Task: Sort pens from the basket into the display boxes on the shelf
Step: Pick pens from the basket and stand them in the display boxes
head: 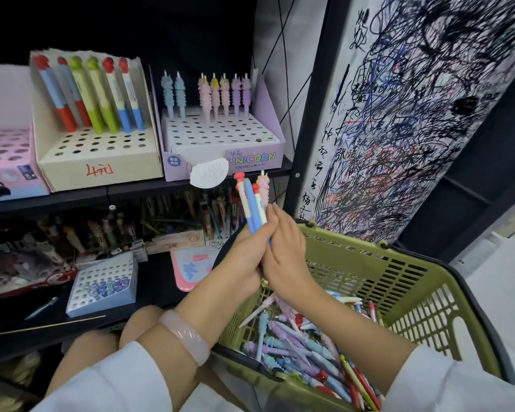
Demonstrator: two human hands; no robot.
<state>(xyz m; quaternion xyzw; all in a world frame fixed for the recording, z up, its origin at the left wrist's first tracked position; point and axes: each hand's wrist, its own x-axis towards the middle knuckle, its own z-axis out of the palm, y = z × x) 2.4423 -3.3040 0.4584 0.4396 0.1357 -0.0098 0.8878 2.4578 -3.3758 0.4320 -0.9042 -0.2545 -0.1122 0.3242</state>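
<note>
- Olive-green plastic basket (414, 281) with slotted walls sits at lower right, below the shelf, holding a loose heap of pastel and red-tipped pens (304, 349).
- The left hand (244, 257) is raised over the basket's near-left rim; its grip is curled round a small bundle of pens (252, 203) that stands upright: two white-and-blue ones with red tops and a pink ridged unicorn pen behind them.
- The right hand (286, 251) lies flat against the left, fingers straight and pressed to the side of the bundle; its grip pinches nothing that I can make out.
- A pale pink bangle (185, 337) circles the left wrist, and both arms wear white sleeves (446, 382).
- On the upper black metal shelf (131, 190), just above the bundle's tips, stands a lilac cardboard display box printed UNICORN (250, 157); ridged blue, pink, yellow and purple pens fill its back row, the front holes are open.
- Beside it to the left is a cream cardboard display box with red handwriting on the front (98, 171); six thick pens in red, green and blue lean in its rear row.
- A pink perforated box (6, 162) is cut off by the left edge.
- A white scribbled paper tag (208, 172) hangs at the lilac box's front.
- The lower shelf carries a small white perforated tray (101, 283) and dim, crowded packs of pens.
- A white panel covered in pen scribbles (414, 114) rises at right.
</note>
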